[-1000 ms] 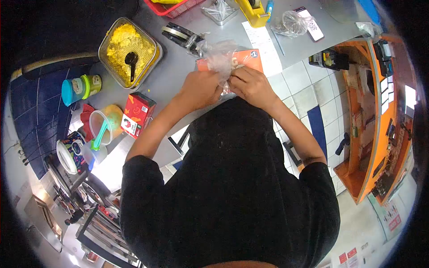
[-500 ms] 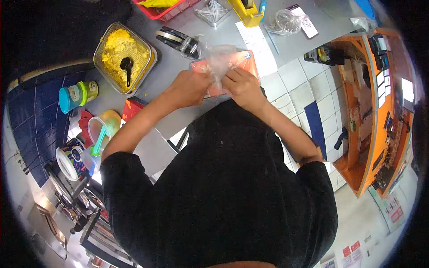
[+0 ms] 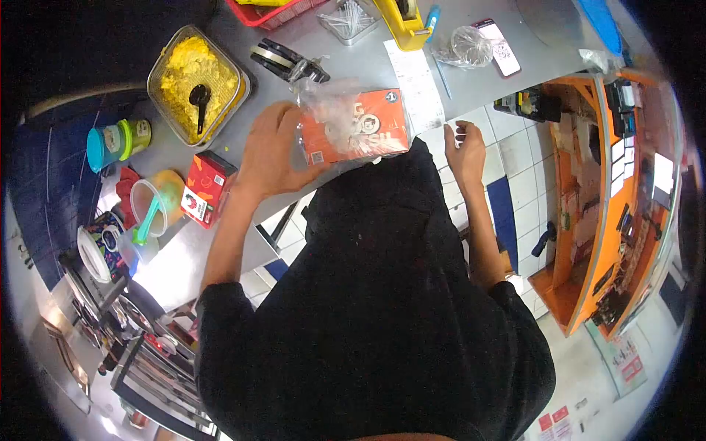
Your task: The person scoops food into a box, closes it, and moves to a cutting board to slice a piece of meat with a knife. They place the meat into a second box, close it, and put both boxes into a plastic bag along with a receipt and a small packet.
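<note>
An orange box in a clear plastic bag, its top bunched up, lies at the counter's front edge. My left hand is at the box's left side, fingers spread and curved around the bag's left end. Off to the right of the box, past the counter edge, my right hand hangs with loosely curled fingers apart and nothing in it. A smaller red box stands left of my left wrist.
Behind are a tray of yellow food, a black tape roll, a yellow tape dispenser, a paper slip and a phone. Plastic tubs stand left. Orange shelving is at the right.
Both hands have let go of the bunched bag top. My right hand has moved right, off the box; my left has opened and shifted to the box's left side.
</note>
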